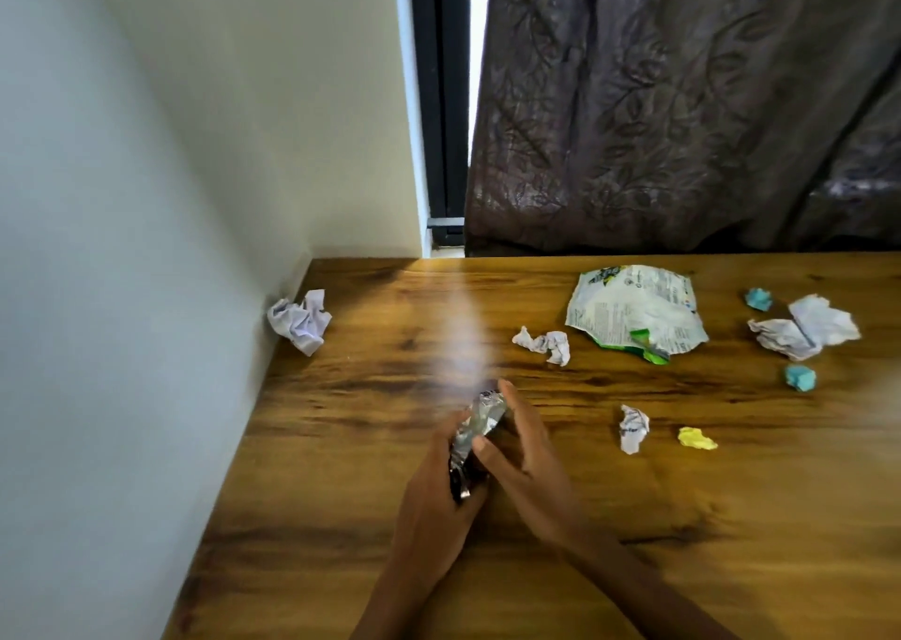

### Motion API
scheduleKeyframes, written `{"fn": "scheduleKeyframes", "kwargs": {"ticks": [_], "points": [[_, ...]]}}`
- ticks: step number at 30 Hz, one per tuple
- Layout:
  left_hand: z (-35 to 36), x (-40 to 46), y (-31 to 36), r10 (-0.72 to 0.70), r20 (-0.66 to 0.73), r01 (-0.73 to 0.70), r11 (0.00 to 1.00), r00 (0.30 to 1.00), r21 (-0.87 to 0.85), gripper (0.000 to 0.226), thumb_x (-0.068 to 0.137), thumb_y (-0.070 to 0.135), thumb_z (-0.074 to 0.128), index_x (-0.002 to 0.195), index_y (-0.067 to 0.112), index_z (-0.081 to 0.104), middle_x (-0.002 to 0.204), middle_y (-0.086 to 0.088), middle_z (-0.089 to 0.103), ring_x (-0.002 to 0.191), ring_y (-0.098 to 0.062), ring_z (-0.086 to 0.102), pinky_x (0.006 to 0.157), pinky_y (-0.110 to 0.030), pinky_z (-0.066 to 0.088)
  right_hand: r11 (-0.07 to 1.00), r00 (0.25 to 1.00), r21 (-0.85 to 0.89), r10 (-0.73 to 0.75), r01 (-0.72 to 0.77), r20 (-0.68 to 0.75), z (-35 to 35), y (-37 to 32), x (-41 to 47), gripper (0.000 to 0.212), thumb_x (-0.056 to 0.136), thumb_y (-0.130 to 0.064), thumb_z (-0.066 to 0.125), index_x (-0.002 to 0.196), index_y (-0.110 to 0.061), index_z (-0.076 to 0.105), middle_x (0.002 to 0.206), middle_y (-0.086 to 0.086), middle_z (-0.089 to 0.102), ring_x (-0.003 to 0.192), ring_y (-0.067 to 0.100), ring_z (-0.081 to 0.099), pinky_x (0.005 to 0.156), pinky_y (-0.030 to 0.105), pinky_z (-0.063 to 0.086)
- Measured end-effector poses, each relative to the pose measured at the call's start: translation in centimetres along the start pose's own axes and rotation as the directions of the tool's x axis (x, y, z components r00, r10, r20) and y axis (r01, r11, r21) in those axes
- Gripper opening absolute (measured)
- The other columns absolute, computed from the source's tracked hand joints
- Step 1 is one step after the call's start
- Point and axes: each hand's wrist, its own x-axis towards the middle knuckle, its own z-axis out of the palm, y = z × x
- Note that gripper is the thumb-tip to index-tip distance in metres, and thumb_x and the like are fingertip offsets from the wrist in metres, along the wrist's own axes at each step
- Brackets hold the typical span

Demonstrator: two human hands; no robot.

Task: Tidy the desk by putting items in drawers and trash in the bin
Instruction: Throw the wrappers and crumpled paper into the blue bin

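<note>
Both hands meet over the near middle of the wooden desk point(341, 493). My left hand point(434, 498) grips a crumpled silver foil wrapper point(475, 427), and my right hand point(529, 464) presses against its other side with fingers curled round it. Loose trash lies on the desk: a crumpled white paper point(300, 320) by the left wall, a small white scrap point(543, 344), a flattened white-and-green snack bag point(634, 313), a larger crumpled paper point(804, 327), another white scrap point(633, 427), a yellow ball point(696, 438) and two blue balls point(759, 298), point(799, 377).
A pale wall point(122, 249) runs along the desk's left edge. A dark patterned curtain point(682, 103) hangs behind the far edge, with a black window frame point(441, 103) beside it. No drawer or bin is in view.
</note>
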Motion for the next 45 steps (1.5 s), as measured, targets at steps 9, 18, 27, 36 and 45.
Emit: {"fn": "scheduleKeyframes", "kwargs": {"ticks": [9, 18, 27, 36, 45], "points": [[2.4, 1.5, 2.6, -0.175, 0.200, 0.254, 0.823, 0.964, -0.508, 0.076, 0.090, -0.008, 0.051, 0.137, 0.037, 0.013, 0.125, 0.021, 0.044, 0.101, 0.021, 0.053, 0.078, -0.005, 0.044, 0.997, 0.999, -0.079, 0.026, -0.028, -0.024, -1.4, 0.6, 0.3, 0.036, 0.096, -0.034, 0.046, 0.132, -0.033, 0.049, 0.134, -0.025, 0.037, 0.126, -0.007, 0.031, 0.107, 0.019, 0.029], [3.0, 3.9, 2.9, -0.132, 0.194, 0.212, 0.847, 0.972, -0.488, 0.065, 0.077, -0.005, 0.071, 0.131, 0.024, 0.050, 0.125, 0.010, 0.061, 0.116, -0.002, 0.057, 0.088, -0.015, 0.048, 0.963, 0.994, 0.249, 0.106, -0.102, -0.002, -2.5, -0.1, -0.2, 0.025, 0.099, -0.025, 0.041, 0.099, -0.042, 0.060, 0.102, -0.016, 0.066, 0.099, -0.004, 0.060, 0.088, 0.019, 0.049], [3.5, 5.2, 3.4, -0.351, 0.277, 0.430, 0.506, 0.894, -0.748, 0.033, 0.069, 0.013, 0.072, 0.102, 0.011, 0.068, 0.089, -0.009, 0.072, 0.082, -0.021, 0.070, 0.075, -0.032, 0.058, 0.998, 0.995, -0.044, 0.045, -0.050, -0.093, -7.4, -1.0, 1.4, 0.017, 0.096, -0.023, 0.047, 0.098, -0.025, 0.064, 0.079, -0.010, 0.065, 0.065, 0.003, 0.061, 0.058, 0.019, 0.052], [2.7, 5.7, 2.9, -0.339, 0.406, 0.496, 0.242, 0.848, -0.834, 0.039, 0.070, 0.007, 0.068, 0.108, 0.010, 0.064, 0.086, -0.007, 0.066, 0.083, -0.020, 0.065, 0.090, -0.037, 0.050, 0.820, 0.820, -0.429, 0.081, -0.378, -0.567, -14.6, 3.5, 12.4, 0.072, 0.084, -0.039, 0.064, 0.141, -0.009, 0.032, 0.146, 0.014, 0.035, 0.136, 0.032, 0.028, 0.108, 0.043, 0.029], [2.9, 6.0, 2.2, -0.367, 0.434, 0.526, 0.204, 0.823, -0.825, 0.076, 0.028, 0.029, 0.097, 0.099, 0.017, 0.073, 0.088, -0.005, 0.069, 0.085, -0.020, 0.067, 0.081, -0.033, 0.054, 0.747, 0.804, -0.411, 0.269, -0.522, -0.531, -13.5, 7.0, 15.5, 0.075, 0.085, -0.043, 0.063, 0.142, -0.007, 0.030, 0.142, 0.016, 0.043, 0.130, 0.033, 0.042, 0.102, 0.045, 0.038]]}}
